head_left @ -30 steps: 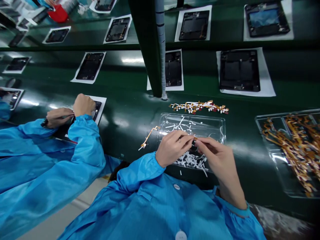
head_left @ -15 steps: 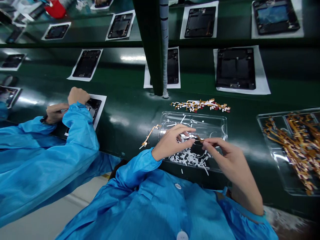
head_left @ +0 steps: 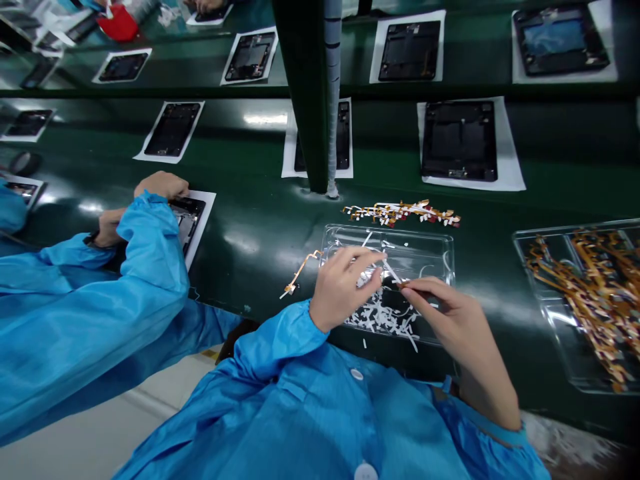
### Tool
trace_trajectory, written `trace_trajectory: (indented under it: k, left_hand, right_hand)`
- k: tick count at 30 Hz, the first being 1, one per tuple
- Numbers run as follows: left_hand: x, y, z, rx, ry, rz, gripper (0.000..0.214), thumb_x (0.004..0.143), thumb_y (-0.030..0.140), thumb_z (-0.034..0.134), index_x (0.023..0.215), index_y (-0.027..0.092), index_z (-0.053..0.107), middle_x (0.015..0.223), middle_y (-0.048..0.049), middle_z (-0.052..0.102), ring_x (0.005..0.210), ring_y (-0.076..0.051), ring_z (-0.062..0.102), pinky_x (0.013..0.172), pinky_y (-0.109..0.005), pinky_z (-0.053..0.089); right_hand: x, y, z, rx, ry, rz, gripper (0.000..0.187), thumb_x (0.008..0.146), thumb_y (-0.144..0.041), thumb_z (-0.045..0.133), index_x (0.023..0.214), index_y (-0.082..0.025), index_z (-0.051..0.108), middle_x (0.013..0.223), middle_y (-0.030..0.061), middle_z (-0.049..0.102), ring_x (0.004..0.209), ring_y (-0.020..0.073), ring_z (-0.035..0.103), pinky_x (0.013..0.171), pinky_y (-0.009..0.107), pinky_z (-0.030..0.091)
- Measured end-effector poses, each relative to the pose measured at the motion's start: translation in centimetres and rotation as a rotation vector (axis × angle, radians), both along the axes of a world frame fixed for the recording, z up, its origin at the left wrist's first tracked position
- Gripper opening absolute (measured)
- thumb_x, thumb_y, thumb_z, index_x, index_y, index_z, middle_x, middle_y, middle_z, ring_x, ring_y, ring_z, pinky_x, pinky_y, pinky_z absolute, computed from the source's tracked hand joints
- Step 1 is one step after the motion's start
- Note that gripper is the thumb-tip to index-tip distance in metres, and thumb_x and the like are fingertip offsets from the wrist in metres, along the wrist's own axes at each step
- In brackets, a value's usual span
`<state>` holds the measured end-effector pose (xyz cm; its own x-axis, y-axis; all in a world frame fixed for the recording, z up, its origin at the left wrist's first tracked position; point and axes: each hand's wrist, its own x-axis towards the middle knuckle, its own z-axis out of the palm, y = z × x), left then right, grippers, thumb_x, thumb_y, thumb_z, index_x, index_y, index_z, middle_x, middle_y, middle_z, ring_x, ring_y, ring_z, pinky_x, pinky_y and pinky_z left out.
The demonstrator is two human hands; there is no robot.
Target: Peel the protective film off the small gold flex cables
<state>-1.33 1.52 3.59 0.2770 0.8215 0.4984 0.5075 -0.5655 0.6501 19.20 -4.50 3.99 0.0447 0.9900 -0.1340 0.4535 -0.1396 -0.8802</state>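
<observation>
My right hand [head_left: 450, 313] pinches the end of a small brown flex cable [head_left: 403, 284] between thumb and fingertips. From there a narrow white strip [head_left: 392, 271] slants up to the fingertips of my left hand [head_left: 346, 283], which appear to grip its upper end. My left fingers are bent, and the thumb lies below them. Both hands are over a clear plastic tray [head_left: 440, 239] holding many white paper scraps [head_left: 383, 317]. One orange flex cable [head_left: 301, 272] lies left of the tray. Behind it sits a pile of flex cables [head_left: 403, 212] with white pieces.
Another clear tray [head_left: 555, 333] at right holds many orange flex cables [head_left: 595, 287]. A green post [head_left: 305, 100] stands behind my hands. Black device housings [head_left: 459, 141] lie on white sheets across the green bench. A co-worker's blue sleeve [head_left: 150, 233] is at left.
My left hand has turned and drawn slightly back from the right fingertips. The white strip now shows stretched between both hands. Devices on the near line have shifted slightly left.
</observation>
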Motion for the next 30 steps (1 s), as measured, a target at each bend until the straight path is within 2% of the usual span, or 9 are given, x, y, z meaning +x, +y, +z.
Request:
trace_trajectory:
  k: [5,13,15,18,20,22,24,27,30]
  left_hand:
    - [1.2,-1.6,-0.2,-0.016,0.090,-0.067,0.016,0.100,0.029,0.061,0.105,0.019,0.073,0.096,-0.0037,0.074,0.088,-0.015,0.068,0.082,-0.031,0.058]
    - [1.0,-0.8,-0.6,-0.165,0.069,-0.151,0.008,0.095,0.018,0.063,0.093,0.018,0.071,0.091,-0.0013,0.072,0.085,-0.014,0.069,0.077,-0.027,0.055]
    - [0.5,-0.2,-0.7,-0.163,0.104,-0.128,0.008,0.094,0.016,0.062,0.091,0.019,0.069,0.090,-0.0005,0.071,0.085,-0.013,0.068,0.076,-0.026,0.054]
    - [-0.7,0.8,-1.2,-0.153,0.186,-0.029,0.010,0.095,0.017,0.060,0.090,0.018,0.068,0.092,-0.0011,0.070,0.086,-0.014,0.067,0.077,-0.026,0.053]
    - [-1.5,1.3,-1.4,-0.169,0.229,0.025,0.010,0.097,0.017,0.060,0.092,0.018,0.069,0.095,-0.0020,0.070,0.087,-0.015,0.068,0.077,-0.027,0.053]
    - [-1.9,1.5,-1.2,-0.224,0.188,0.020,0.011,0.097,0.015,0.060,0.100,0.018,0.070,0.099,-0.0023,0.071,0.087,-0.014,0.068,0.079,-0.027,0.053]
    - [-1.7,1.2,-0.6,-0.330,0.052,-0.101,0.019,0.096,0.013,0.060,0.111,0.019,0.070,0.099,-0.0014,0.071,0.085,-0.012,0.068,0.077,-0.025,0.054]
    - [-0.7,0.8,0.7,-0.473,-0.103,-0.388,0.023,0.094,0.024,0.070,0.117,0.021,0.071,0.099,-0.0019,0.073,0.088,-0.013,0.069,0.079,-0.026,0.057]
    - [0.0,0.9,1.6,-0.487,-0.091,-0.458,0.017,0.095,0.032,0.070,0.108,0.021,0.075,0.109,-0.0052,0.075,0.102,-0.018,0.071,0.091,-0.033,0.058]
  right_hand:
    - [-0.6,0.2,0.5,0.041,-0.017,0.061,0.024,0.095,-0.047,0.064,0.104,-0.028,0.076,0.101,0.0044,0.073,0.092,0.0212,0.066,0.080,0.034,0.053]
    - [-0.6,0.2,0.6,0.092,-0.056,0.120,0.017,0.094,-0.042,0.065,0.097,-0.028,0.075,0.097,0.0031,0.072,0.093,0.0212,0.066,0.083,0.036,0.051]
    - [0.0,-0.1,1.2,0.088,-0.039,0.074,0.017,0.094,-0.042,0.066,0.097,-0.028,0.076,0.095,0.0036,0.071,0.087,0.0202,0.067,0.075,0.034,0.053]
    - [1.8,-0.9,2.7,0.097,-0.020,-0.079,0.016,0.091,-0.041,0.070,0.099,-0.029,0.077,0.089,0.0038,0.070,0.072,0.0190,0.066,0.060,0.032,0.051]
    - [3.0,-1.4,3.6,0.095,-0.058,-0.157,0.017,0.089,-0.042,0.073,0.101,-0.031,0.078,0.083,0.0031,0.070,0.065,0.0187,0.064,0.055,0.033,0.050]
    - [3.6,-1.6,4.0,0.074,-0.106,-0.172,0.024,0.085,-0.046,0.076,0.106,-0.034,0.078,0.080,0.0022,0.071,0.062,0.0188,0.065,0.055,0.033,0.052]
    - [3.3,-1.3,3.8,0.039,-0.122,-0.091,0.038,0.082,-0.051,0.079,0.116,-0.035,0.076,0.077,0.0013,0.073,0.059,0.0192,0.067,0.057,0.034,0.056]
    - [1.5,-0.2,2.9,0.045,-0.121,0.124,0.052,0.085,-0.054,0.074,0.132,-0.032,0.070,0.082,0.0020,0.076,0.062,0.0198,0.071,0.061,0.034,0.061]
    - [-0.3,1.0,2.4,0.137,-0.180,0.239,0.052,0.093,-0.048,0.065,0.142,-0.030,0.062,0.089,0.0038,0.077,0.067,0.0190,0.072,0.064,0.033,0.062]
